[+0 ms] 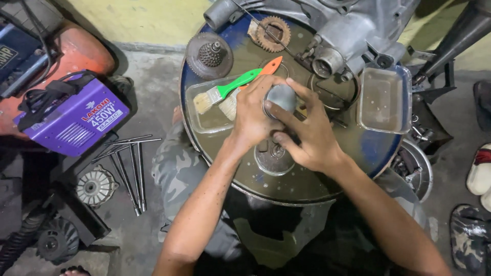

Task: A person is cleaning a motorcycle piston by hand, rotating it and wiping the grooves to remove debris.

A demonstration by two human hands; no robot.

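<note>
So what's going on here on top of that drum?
A person sits at an upturned drum used as a workbench. Both hands grip a small round metal part: the left hand wraps it from the side and the right hand holds it from below. Beside them lie a green-handled brush in a clear tray, two gears and an engine casing.

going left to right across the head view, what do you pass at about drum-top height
purple welding machine → green-handled paintbrush → left hand → round metal part held in both hands → right hand → empty clear tray → sandals
</note>
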